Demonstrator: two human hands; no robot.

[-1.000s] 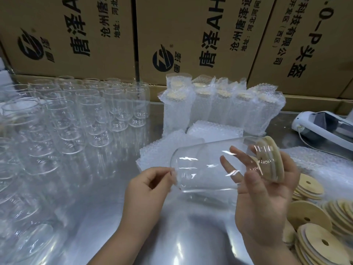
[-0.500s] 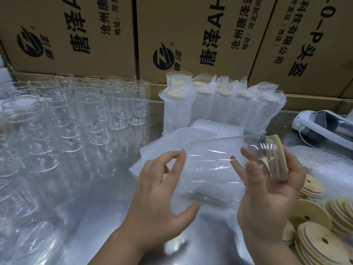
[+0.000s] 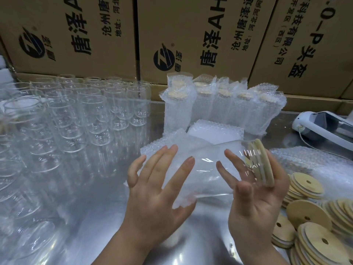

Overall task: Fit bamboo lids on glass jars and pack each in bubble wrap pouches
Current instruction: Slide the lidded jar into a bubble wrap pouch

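Pouching clear glass jar (image 3: 219, 169), round bamboo lid (image 3: 264, 165) sitting fitted | right hand (image 3: 256, 203) curling round lidded end, jar lying sideways above table | left hand (image 3: 152, 197) pinching translucent bubble wrap pouch (image 3: 183, 169) at jar's base | row of wrapped jars (image 3: 219, 104) standing behind | many unlidded clear glasses (image 3: 91, 111) waiting left

Glass jar (image 3: 236, 150) lies on its side in the air, clear, with the bamboo lid (image 3: 262, 163) fitted on its right end, which sits in my right hand (image 3: 256, 203). The bubble wrap pouch (image 3: 202, 188) covers its base end, pinched by my left hand (image 3: 158, 190).
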